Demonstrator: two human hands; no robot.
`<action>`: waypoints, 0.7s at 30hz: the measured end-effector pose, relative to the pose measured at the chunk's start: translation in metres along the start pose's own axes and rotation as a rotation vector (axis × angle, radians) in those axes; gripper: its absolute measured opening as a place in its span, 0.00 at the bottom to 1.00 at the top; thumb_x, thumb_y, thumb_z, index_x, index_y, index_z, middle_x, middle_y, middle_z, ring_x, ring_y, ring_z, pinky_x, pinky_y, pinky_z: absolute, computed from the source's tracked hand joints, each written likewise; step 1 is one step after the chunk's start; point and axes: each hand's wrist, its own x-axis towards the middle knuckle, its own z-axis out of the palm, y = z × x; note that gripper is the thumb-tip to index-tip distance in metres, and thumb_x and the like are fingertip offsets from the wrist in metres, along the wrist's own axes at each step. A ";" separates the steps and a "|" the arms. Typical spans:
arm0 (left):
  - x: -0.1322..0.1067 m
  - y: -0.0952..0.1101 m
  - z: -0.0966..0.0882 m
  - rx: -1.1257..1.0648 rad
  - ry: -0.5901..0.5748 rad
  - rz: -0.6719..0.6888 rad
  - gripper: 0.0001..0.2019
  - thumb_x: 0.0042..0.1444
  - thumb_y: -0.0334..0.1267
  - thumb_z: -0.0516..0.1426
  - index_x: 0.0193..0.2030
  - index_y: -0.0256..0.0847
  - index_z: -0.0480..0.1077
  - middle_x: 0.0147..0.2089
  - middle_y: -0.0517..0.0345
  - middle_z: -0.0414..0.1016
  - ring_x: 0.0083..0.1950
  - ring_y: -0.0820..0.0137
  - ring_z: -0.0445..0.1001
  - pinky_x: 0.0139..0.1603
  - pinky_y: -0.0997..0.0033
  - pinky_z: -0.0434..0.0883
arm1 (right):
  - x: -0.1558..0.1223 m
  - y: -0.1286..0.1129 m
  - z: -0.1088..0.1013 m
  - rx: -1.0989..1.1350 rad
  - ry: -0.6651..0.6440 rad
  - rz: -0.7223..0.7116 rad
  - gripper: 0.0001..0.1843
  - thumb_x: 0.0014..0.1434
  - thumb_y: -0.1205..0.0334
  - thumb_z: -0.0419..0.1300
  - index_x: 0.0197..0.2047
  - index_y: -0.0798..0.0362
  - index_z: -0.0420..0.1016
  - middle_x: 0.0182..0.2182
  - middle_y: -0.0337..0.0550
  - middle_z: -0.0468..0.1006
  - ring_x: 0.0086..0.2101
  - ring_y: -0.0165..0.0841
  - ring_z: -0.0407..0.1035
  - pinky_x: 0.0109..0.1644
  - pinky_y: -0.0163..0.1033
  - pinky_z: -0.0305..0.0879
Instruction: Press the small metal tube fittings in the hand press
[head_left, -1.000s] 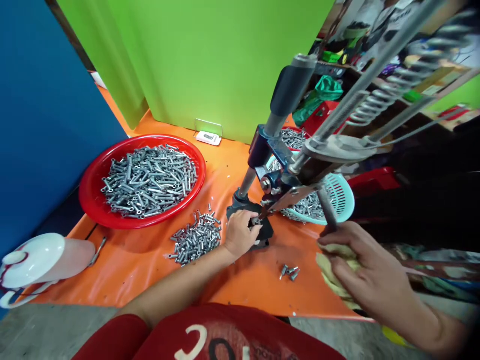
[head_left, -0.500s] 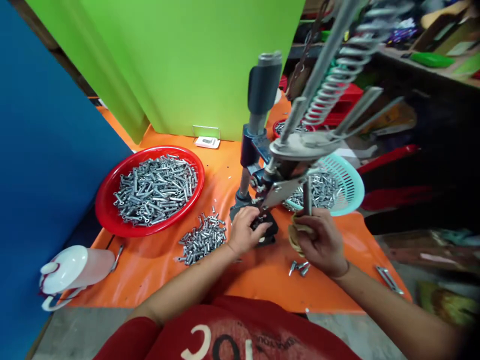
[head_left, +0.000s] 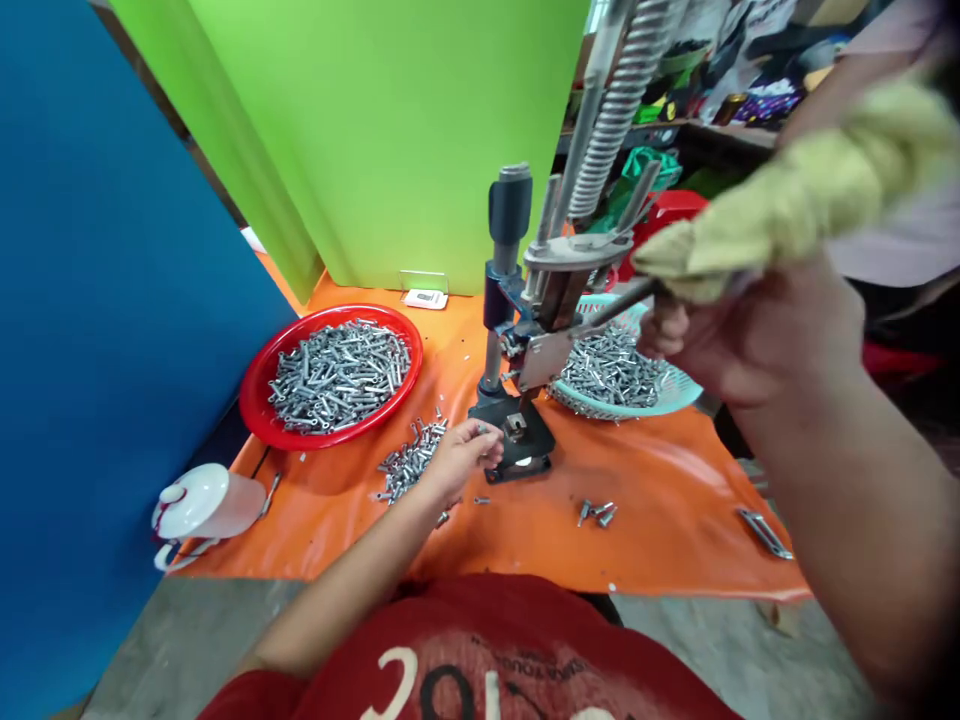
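A blue hand press (head_left: pixel 517 320) stands on the orange table cover (head_left: pixel 660 500). My left hand (head_left: pixel 459 457) hovers just left of the press base (head_left: pixel 517 445), fingers pinched on a small metal piece. My right hand (head_left: pixel 757 335) is raised close to the camera, wrapped round the press lever (head_left: pixel 626 296) through a yellow cloth (head_left: pixel 795 190). A loose pile of small metal parts (head_left: pixel 409 462) lies beside my left hand. A metal piece sits on the base die (head_left: pixel 515 425).
A red bowl (head_left: pixel 264 385) full of metal parts sits at the left, a teal basket (head_left: pixel 679 384) of parts right of the press. Three loose parts (head_left: pixel 596 513), a metal clip (head_left: pixel 763 531) and a white lidded jug (head_left: pixel 206 506) lie on the cover. Green and blue panels stand behind.
My right hand has swung the lever up and toward the camera. My left hand has drawn back from the press base to its left side. The view has shifted.
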 end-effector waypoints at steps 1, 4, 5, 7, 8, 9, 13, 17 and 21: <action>-0.008 -0.003 -0.006 0.138 -0.004 0.024 0.10 0.53 0.41 0.54 0.36 0.37 0.69 0.28 0.59 0.70 0.29 0.72 0.69 0.33 0.72 0.67 | 0.005 0.002 0.011 0.082 -0.056 0.092 0.24 0.64 0.43 0.41 0.34 0.50 0.70 0.16 0.34 0.67 0.16 0.25 0.63 0.22 0.35 0.61; -0.031 -0.019 -0.018 0.735 -0.047 0.165 0.06 0.50 0.37 0.56 0.35 0.38 0.71 0.30 0.57 0.72 0.31 0.70 0.70 0.35 0.70 0.66 | 0.001 0.023 0.029 0.199 -0.082 0.179 0.19 0.63 0.45 0.46 0.41 0.49 0.69 0.18 0.35 0.69 0.17 0.26 0.64 0.22 0.35 0.61; -0.036 -0.025 -0.019 0.926 -0.076 0.208 0.06 0.51 0.36 0.56 0.34 0.38 0.72 0.32 0.54 0.74 0.34 0.67 0.71 0.37 0.68 0.67 | -0.006 0.033 0.031 0.200 -0.032 0.138 0.17 0.63 0.47 0.49 0.44 0.49 0.69 0.20 0.37 0.71 0.17 0.26 0.65 0.21 0.34 0.60; -0.043 -0.035 -0.019 1.215 -0.128 0.271 0.07 0.53 0.34 0.54 0.33 0.37 0.72 0.35 0.49 0.75 0.38 0.62 0.72 0.39 0.65 0.67 | -0.028 0.057 0.031 0.188 0.063 0.038 0.15 0.61 0.51 0.53 0.47 0.50 0.68 0.22 0.37 0.72 0.18 0.25 0.65 0.21 0.32 0.59; -0.044 -0.039 -0.018 1.303 -0.145 0.286 0.07 0.54 0.34 0.53 0.33 0.36 0.72 0.35 0.47 0.75 0.38 0.61 0.72 0.39 0.64 0.67 | -0.043 0.069 0.030 0.162 0.089 0.008 0.14 0.60 0.52 0.55 0.46 0.50 0.69 0.23 0.37 0.72 0.19 0.25 0.65 0.21 0.32 0.60; -0.045 -0.042 -0.017 1.351 -0.157 0.294 0.08 0.55 0.33 0.52 0.32 0.35 0.72 0.34 0.47 0.75 0.38 0.61 0.73 0.39 0.65 0.67 | -0.058 0.082 0.030 0.117 0.088 0.006 0.14 0.59 0.53 0.56 0.44 0.51 0.70 0.24 0.37 0.72 0.20 0.25 0.65 0.23 0.31 0.61; -0.043 -0.040 -0.010 1.168 -0.063 0.320 0.06 0.54 0.33 0.53 0.33 0.38 0.72 0.33 0.53 0.74 0.35 0.67 0.72 0.36 0.70 0.66 | -0.118 0.125 0.030 -0.177 -0.113 0.228 0.14 0.54 0.51 0.62 0.36 0.54 0.73 0.25 0.39 0.73 0.24 0.25 0.66 0.28 0.31 0.65; -0.039 -0.029 0.003 0.807 0.094 0.367 0.04 0.54 0.33 0.54 0.34 0.40 0.71 0.28 0.60 0.70 0.29 0.74 0.68 0.31 0.76 0.63 | -0.152 0.150 0.037 -0.261 -0.315 0.439 0.18 0.52 0.49 0.61 0.39 0.55 0.75 0.29 0.42 0.76 0.26 0.26 0.67 0.31 0.32 0.66; -0.031 -0.024 0.017 0.785 0.166 0.512 0.04 0.53 0.33 0.55 0.33 0.39 0.71 0.28 0.59 0.69 0.29 0.74 0.67 0.32 0.75 0.63 | -0.154 0.159 0.040 -0.238 -0.271 0.482 0.20 0.50 0.46 0.61 0.37 0.55 0.74 0.28 0.42 0.75 0.26 0.27 0.67 0.31 0.33 0.66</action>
